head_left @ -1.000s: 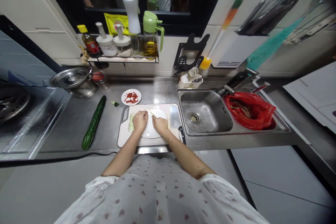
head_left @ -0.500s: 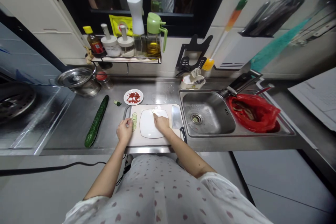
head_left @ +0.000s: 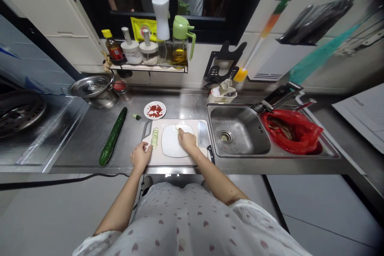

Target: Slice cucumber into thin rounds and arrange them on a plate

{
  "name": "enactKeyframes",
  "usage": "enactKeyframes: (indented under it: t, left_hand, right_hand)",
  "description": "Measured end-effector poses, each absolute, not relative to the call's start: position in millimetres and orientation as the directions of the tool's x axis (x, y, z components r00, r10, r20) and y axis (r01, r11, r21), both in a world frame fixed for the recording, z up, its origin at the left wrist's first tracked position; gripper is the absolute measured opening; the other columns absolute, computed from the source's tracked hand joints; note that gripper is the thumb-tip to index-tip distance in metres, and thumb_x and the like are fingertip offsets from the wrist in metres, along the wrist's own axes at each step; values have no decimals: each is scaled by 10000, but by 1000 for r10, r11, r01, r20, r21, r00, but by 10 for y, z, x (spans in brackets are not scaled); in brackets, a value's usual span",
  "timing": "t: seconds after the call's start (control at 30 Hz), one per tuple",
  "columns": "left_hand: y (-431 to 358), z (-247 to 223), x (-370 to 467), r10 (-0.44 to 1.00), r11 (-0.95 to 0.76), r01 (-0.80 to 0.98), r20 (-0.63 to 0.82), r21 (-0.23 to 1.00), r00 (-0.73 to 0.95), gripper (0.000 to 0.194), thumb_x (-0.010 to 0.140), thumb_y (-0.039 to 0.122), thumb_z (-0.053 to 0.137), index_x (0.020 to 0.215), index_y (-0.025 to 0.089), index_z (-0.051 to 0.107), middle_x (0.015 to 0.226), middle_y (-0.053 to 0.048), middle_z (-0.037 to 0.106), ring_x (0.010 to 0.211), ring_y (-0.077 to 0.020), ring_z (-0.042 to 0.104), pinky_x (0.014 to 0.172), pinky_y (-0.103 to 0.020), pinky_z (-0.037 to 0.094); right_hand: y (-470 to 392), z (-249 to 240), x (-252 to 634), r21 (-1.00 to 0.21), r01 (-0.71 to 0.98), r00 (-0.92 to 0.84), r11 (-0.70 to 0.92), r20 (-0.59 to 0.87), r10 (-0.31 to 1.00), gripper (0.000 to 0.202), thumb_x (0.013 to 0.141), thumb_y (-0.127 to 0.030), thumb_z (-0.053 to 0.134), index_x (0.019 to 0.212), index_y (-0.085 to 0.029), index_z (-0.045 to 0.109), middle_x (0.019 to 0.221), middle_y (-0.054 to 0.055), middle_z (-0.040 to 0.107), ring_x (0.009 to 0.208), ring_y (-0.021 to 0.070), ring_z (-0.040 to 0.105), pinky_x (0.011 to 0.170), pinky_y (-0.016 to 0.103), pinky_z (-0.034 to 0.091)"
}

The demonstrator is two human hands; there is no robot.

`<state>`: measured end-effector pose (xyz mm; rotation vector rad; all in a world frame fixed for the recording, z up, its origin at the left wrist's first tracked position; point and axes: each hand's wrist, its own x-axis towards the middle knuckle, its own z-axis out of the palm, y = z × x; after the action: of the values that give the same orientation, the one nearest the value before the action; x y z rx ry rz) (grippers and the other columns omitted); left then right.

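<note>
Steel tabletop (head_left: 90, 136) holds your cutting board (head_left: 192, 159). Your right hand (head_left: 187, 141) pinches a cucumber slice onto the white plate (head_left: 171, 146), grip together; your left hand (head_left: 140, 156) rests loosely curled, holding nothing, beside the cucumber slices (head_left: 154, 137). Few slices look plated; one whole cucumber (head_left: 113, 136) lies uncut.

The counter (head_left: 87, 136) and sink (head_left: 240, 128) are brushed steel with a dull sheen. The board (head_left: 177, 160) looks like matt white plastic, and the plate (head_left: 171, 146) on it is smooth and glossy. The cucumber (head_left: 113, 136) has dark, bumpy skin. The red bag (head_left: 292, 130) is shiny, crinkled plastic.
</note>
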<state>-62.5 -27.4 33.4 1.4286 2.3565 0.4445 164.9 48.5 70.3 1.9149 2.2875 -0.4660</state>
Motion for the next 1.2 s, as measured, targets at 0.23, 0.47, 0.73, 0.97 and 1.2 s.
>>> enactKeyframes:
  t: [0.23, 0.47, 0.73, 0.97, 1.2]
  left_hand:
    - [-272, 338, -525, 898, 435, 807, -128, 399, -420, 364, 775, 497, 545, 999, 222, 625, 943, -74, 651, 928, -266, 595, 782, -363, 387]
    - [-246, 310, -488, 905, 420, 811, -123, 408, -407, 271, 772, 428, 569, 951, 231, 615, 955, -70, 641, 923, -258, 592, 766, -351, 404]
    - [-195, 191, -505, 886, 412, 612, -142, 675, -440, 164, 760, 341, 575, 868, 219, 593, 821, -5, 663, 750, -157, 600, 689, -261, 426]
    - [-59, 463, -414, 962, 187, 403, -83, 896, -261, 246, 693, 334, 634, 879, 182, 585, 753, 4, 619, 647, -105, 539, 645, -229, 439]
    - [-8, 955, -198, 998, 48, 340, -55, 939, 13, 267, 728, 339, 640, 936, 189, 567, 803, -13, 606, 743, -118, 555, 732, -247, 443]
  right_hand:
    - [197, 715, 1833, -259, 962, -150, 87, -235, 960, 463, 983, -374, 243, 1393, -257, 426, 1009, 83, 700, 950, 210, 635, 799, 283, 414]
    - [-28, 676, 1946, -330, 944, -103, 21, -233, 967, 447, 974, -369, 284, 1344, -239, 499, 975, 56, 709, 914, 183, 638, 761, 243, 415]
    - [-96, 671, 1940, -384, 923, -85, 6, -190, 978, 410, 960, -359, 318, 1269, -269, 573, 890, 28, 717, 844, 179, 644, 736, 240, 411]
    - [-66, 824, 1866, -538, 842, -129, 49, -111, 986, 377, 933, -337, 392, 1229, -234, 601, 835, 24, 693, 791, 168, 625, 734, 235, 414]
    - [-1, 1086, 1706, -710, 640, -286, 294, 136, 949, 334, 904, -324, 475, 1192, -217, 603, 1130, 68, 602, 1109, 181, 515, 929, 281, 389]
